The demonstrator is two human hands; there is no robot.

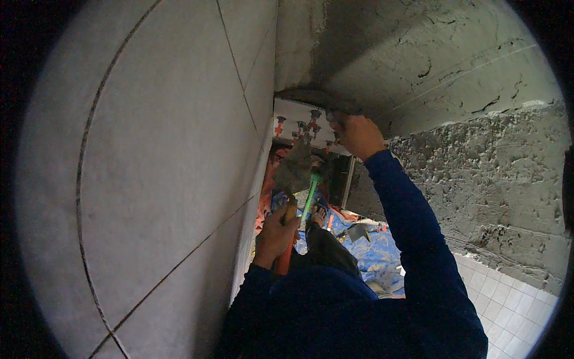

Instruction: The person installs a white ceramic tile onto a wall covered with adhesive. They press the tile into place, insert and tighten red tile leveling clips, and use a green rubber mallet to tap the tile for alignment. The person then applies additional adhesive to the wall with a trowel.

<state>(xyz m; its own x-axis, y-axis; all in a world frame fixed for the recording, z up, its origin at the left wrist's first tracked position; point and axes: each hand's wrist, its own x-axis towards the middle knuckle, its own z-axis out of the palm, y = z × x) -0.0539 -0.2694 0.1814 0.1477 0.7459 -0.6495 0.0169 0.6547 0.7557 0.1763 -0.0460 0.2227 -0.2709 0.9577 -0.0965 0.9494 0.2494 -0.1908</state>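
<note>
My left hand is closed round the handle of a trowel, in front of my body. Its grey, mortar-smeared blade points away from me, and an orange-red length shows below the fist. My right hand reaches far forward, fingers bent round a dark tool whose shape I cannot make out. It is at the top edge of a pale tile fitted with several red and black levelling clips. Along that edge lies a dark strip, perhaps wet mortar.
Large grey tiles cover the wall at my left. Rough cement wall stands on the right, above small white tiles. Below lie a blue sheet, a green-handled tool and a dark block-like thing, near my foot.
</note>
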